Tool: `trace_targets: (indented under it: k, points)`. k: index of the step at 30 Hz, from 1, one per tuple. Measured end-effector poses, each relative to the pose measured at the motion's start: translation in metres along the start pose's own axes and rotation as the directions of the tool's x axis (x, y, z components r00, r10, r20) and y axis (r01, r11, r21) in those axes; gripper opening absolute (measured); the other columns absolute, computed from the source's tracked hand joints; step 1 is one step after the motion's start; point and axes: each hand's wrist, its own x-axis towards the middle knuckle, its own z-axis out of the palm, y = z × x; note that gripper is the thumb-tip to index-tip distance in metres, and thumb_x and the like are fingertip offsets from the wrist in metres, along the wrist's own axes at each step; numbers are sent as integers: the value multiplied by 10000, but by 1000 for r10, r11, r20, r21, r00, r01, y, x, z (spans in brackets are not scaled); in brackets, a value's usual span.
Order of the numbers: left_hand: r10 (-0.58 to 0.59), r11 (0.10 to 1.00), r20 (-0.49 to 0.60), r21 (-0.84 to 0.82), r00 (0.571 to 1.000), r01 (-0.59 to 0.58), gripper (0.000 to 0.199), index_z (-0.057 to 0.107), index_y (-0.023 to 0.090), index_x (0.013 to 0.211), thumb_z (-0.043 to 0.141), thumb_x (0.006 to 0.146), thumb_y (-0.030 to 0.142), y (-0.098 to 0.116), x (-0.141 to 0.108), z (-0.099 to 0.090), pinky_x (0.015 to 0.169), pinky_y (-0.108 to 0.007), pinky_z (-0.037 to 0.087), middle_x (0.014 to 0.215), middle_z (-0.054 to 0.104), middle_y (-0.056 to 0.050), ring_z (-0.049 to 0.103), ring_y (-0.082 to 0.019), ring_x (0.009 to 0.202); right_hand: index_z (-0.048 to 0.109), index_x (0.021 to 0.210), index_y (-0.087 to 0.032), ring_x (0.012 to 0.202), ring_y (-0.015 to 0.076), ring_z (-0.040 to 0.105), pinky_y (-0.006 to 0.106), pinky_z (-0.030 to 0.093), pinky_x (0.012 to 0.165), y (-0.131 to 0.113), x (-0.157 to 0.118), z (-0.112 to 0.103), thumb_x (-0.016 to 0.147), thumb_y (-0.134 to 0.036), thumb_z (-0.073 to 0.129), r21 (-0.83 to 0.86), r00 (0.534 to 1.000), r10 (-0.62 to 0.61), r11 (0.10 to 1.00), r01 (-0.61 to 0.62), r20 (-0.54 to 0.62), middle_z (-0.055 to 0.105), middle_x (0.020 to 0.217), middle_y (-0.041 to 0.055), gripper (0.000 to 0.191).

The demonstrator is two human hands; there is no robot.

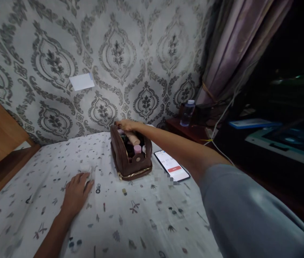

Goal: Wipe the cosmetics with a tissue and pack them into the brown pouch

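A brown toiletry bag [122, 163] stands unzipped on the bed, with a gold zip along its rim and base. Inside it lie a beige tube [132, 138], a pink-capped container [137, 149] and other items too dark to name. At the bag's far top edge, my right hand [125, 125] has its fingers closed on the rim, partly hidden. My left hand [76, 191] rests on the sheet to the bag's left. A crumpled white tissue [86, 169] shows between its thumb and curled fingers.
Right of the bag lies a lit phone [172, 166], under my right forearm. A clear bottle [187, 114] stands on a reddish-brown side table [173, 126] with a white cable nearby. Wooden furniture [3, 132] is at left; patterned wall behind.
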Motion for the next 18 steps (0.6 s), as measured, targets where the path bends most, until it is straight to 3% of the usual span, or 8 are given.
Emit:
trace_targets:
  k: [8, 13, 18]
  points:
    - [15, 999, 1, 29, 1000, -15, 491, 617, 166, 1267, 336, 983, 451, -3, 0, 3, 959, -513, 479, 1269, 633, -160, 574, -335, 1175, 679, 1141, -145, 1069, 203, 656, 362, 489, 957, 3, 6, 11, 1012, -221, 468, -49, 995, 99, 994, -98, 13, 715, 1180, 110, 259]
    - [21, 999, 14, 32, 1000, -22, 486, 614, 165, 1270, 338, 988, 448, -2, 0, 1, 949, -508, 482, 1282, 630, -162, 577, -337, 1180, 698, 1150, -154, 1088, 205, 643, 267, 455, 936, 2, 6, 13, 979, -149, 412, -22, 995, 98, 995, -98, 8, 721, 1213, 102, 333]
    - [13, 999, 13, 45, 1000, -14, 484, 612, 162, 1274, 338, 986, 440, -2, 1, 1, 956, -507, 475, 1285, 632, -170, 566, -334, 1189, 683, 1172, -134, 1095, 196, 624, 259, 440, 951, 1, 3, 12, 982, -140, 387, 18, 996, 88, 996, -88, 1, 706, 1237, 107, 352]
